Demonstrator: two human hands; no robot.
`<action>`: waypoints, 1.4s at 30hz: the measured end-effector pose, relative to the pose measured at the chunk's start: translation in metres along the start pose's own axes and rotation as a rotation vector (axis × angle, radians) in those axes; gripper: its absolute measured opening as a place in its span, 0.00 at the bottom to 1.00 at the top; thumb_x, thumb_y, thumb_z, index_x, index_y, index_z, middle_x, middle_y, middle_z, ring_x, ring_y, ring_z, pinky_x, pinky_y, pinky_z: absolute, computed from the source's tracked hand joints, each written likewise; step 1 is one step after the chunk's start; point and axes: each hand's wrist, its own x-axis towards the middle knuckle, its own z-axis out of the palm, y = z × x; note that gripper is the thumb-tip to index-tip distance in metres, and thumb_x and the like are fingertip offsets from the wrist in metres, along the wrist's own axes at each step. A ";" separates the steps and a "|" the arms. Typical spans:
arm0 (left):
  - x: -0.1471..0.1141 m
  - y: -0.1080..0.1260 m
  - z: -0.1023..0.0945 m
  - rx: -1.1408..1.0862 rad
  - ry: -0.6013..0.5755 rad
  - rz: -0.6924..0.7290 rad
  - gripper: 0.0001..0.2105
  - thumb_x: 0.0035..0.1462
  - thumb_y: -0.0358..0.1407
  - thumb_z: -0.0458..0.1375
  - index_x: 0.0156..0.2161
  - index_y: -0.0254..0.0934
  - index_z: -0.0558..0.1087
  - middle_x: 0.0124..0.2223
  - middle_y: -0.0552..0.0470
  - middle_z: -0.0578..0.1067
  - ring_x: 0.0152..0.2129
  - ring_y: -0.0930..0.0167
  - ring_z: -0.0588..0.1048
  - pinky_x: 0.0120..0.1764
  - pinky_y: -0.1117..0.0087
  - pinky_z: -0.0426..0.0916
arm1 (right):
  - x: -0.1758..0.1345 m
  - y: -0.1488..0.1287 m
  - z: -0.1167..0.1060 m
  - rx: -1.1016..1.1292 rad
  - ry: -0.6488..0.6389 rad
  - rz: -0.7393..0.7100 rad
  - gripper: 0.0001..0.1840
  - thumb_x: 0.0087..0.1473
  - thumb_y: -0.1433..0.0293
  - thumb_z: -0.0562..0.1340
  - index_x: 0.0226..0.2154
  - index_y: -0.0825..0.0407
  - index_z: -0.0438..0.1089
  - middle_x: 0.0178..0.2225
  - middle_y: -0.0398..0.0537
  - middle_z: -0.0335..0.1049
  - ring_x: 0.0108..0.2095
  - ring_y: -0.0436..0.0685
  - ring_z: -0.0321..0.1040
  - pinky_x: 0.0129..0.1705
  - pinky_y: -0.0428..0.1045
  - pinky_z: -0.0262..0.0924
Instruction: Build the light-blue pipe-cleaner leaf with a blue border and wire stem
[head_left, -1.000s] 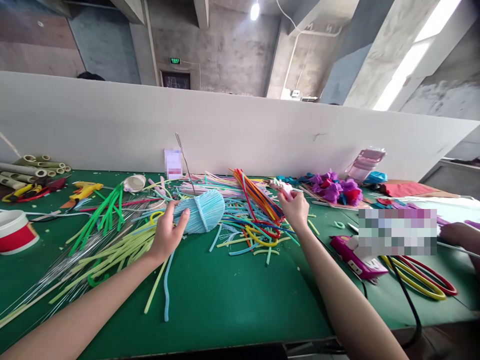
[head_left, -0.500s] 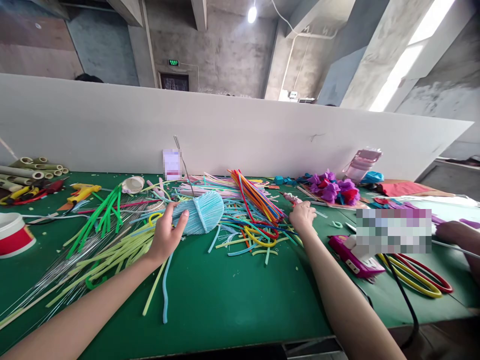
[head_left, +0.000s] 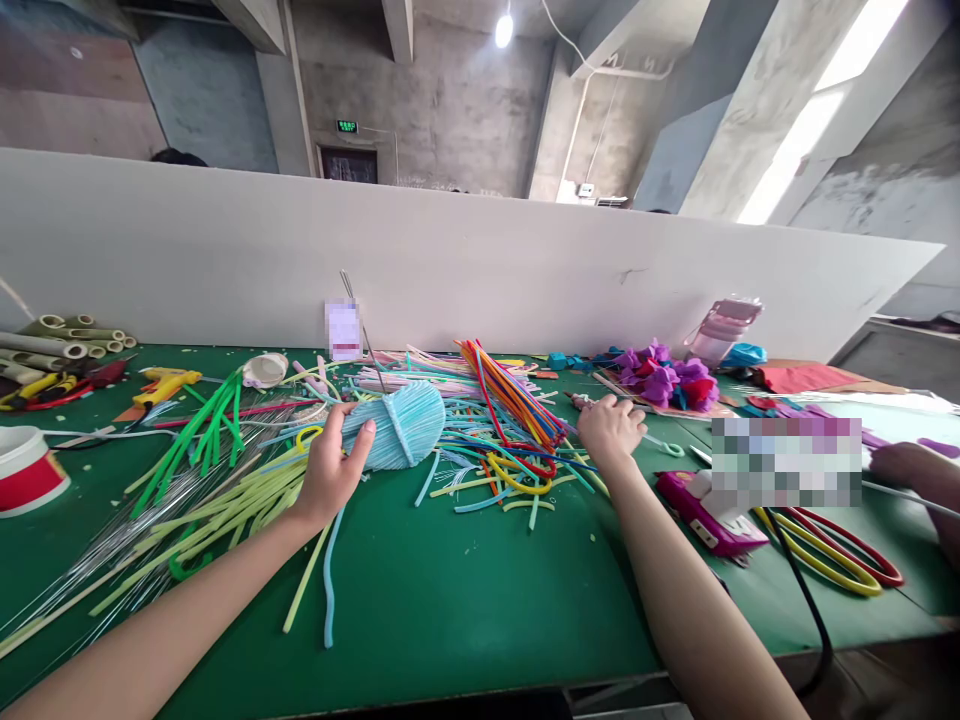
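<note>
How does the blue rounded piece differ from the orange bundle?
The blue piece is pale blue; the orange bundle includes red. The piece is rounded, the bundle long and narrow. The left hand holds the piece; no hand holds the bundle. Both show many strands.

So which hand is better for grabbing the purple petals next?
Probably the right hand: it's much nearer the purple petals, though it's over a small, mostly hidden object. The left hand holds the light-blue fuzzy oval.
</note>
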 end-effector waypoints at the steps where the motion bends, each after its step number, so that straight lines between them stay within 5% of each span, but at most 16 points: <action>1: 0.000 0.001 0.000 0.005 0.010 0.001 0.16 0.63 0.48 0.54 0.46 0.38 0.66 0.26 0.57 0.68 0.19 0.71 0.66 0.23 0.72 0.59 | -0.002 -0.006 -0.006 -0.005 0.031 -0.004 0.24 0.61 0.66 0.51 0.53 0.64 0.66 0.53 0.79 0.62 0.59 0.81 0.54 0.53 0.74 0.52; 7: 0.002 0.001 -0.001 0.010 0.001 0.001 0.15 0.64 0.47 0.54 0.47 0.38 0.66 0.29 0.55 0.70 0.23 0.70 0.69 0.26 0.71 0.61 | -0.014 -0.040 -0.026 0.116 0.066 -0.204 0.19 0.62 0.68 0.50 0.49 0.57 0.71 0.51 0.66 0.70 0.55 0.73 0.60 0.55 0.64 0.55; 15: 0.001 0.002 -0.001 -0.014 -0.003 0.010 0.14 0.63 0.47 0.54 0.45 0.39 0.66 0.30 0.55 0.70 0.24 0.69 0.70 0.27 0.71 0.61 | -0.010 -0.036 -0.003 0.262 -0.265 -0.291 0.12 0.52 0.62 0.66 0.38 0.51 0.74 0.36 0.48 0.78 0.35 0.58 0.73 0.37 0.50 0.63; 23: 0.002 0.000 -0.002 0.000 0.003 0.019 0.14 0.64 0.47 0.54 0.45 0.39 0.66 0.30 0.55 0.70 0.24 0.70 0.68 0.29 0.70 0.63 | -0.024 -0.046 0.002 0.282 -0.337 -0.350 0.27 0.38 0.61 0.74 0.40 0.51 0.68 0.37 0.48 0.75 0.37 0.59 0.71 0.34 0.48 0.60; 29: 0.001 0.000 -0.001 0.017 -0.016 -0.011 0.13 0.63 0.46 0.54 0.45 0.39 0.65 0.24 0.60 0.62 0.17 0.73 0.62 0.24 0.72 0.57 | -0.027 -0.051 -0.002 0.324 -0.399 -0.449 0.06 0.55 0.66 0.62 0.36 0.51 0.71 0.30 0.43 0.74 0.31 0.53 0.69 0.33 0.47 0.58; 33: 0.001 0.000 -0.001 0.025 -0.001 -0.009 0.14 0.63 0.47 0.54 0.45 0.39 0.65 0.23 0.61 0.60 0.16 0.73 0.58 0.23 0.72 0.55 | -0.027 -0.051 0.001 0.326 -0.410 -0.492 0.06 0.52 0.71 0.62 0.35 0.51 0.72 0.31 0.42 0.75 0.31 0.52 0.69 0.34 0.46 0.59; 38: 0.001 0.000 -0.001 0.009 -0.002 -0.010 0.14 0.63 0.48 0.54 0.45 0.39 0.65 0.25 0.58 0.63 0.19 0.72 0.61 0.24 0.71 0.57 | -0.031 -0.053 0.008 0.277 -0.314 -0.505 0.12 0.47 0.70 0.66 0.38 0.52 0.70 0.35 0.47 0.73 0.37 0.58 0.68 0.38 0.49 0.60; 42: 0.001 0.001 0.000 0.013 -0.007 -0.022 0.14 0.63 0.47 0.54 0.45 0.39 0.65 0.23 0.60 0.59 0.17 0.73 0.58 0.22 0.72 0.54 | -0.039 -0.059 0.004 0.253 -0.164 -0.559 0.14 0.53 0.71 0.61 0.44 0.53 0.70 0.44 0.56 0.71 0.47 0.65 0.65 0.49 0.57 0.59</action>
